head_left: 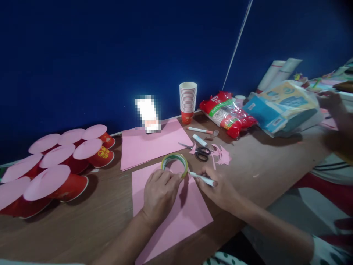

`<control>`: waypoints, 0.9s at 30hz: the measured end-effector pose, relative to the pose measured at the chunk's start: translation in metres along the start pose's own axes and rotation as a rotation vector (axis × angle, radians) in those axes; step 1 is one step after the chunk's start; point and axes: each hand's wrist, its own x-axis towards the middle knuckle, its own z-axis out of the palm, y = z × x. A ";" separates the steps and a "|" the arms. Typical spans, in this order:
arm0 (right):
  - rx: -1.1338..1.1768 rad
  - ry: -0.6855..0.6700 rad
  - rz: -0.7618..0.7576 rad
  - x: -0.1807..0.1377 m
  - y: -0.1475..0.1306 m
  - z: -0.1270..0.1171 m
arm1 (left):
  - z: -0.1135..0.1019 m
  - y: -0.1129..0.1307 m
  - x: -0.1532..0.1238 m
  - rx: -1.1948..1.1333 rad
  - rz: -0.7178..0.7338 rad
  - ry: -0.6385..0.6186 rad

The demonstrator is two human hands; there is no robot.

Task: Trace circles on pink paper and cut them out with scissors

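Note:
My left hand (161,194) grips the near edge of a yellow-green roll of tape (166,157), fingers closed on its rim. The roll lies on the far part of a sheet of pink paper (176,235). In my right hand (217,193) is a white marker (202,178), its tip at the right outer edge of the roll. Just beyond my right hand are black-handled scissors (202,154), spread apart, and curled pink paper scraps (221,156). A glue stick (199,140) and an orange-and-white marker (200,130) lie behind them.
Several red paper cups (73,187) topped with pink discs lie at left. A pink paper stack (154,143), a tall cup stack (188,101) and a red cup package (228,114) stand along the blue wall. At right are a plastic-wrapped pack (284,106) and another person's hand (328,103).

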 end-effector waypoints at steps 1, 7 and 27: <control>-0.010 0.008 0.003 -0.002 -0.001 0.002 | 0.000 0.000 0.000 0.002 0.004 0.002; -0.100 0.031 -0.027 -0.011 -0.006 0.012 | -0.004 0.002 0.002 0.041 0.009 0.011; -0.105 0.106 -0.194 -0.026 -0.012 0.018 | -0.004 0.000 0.002 0.045 0.018 -0.009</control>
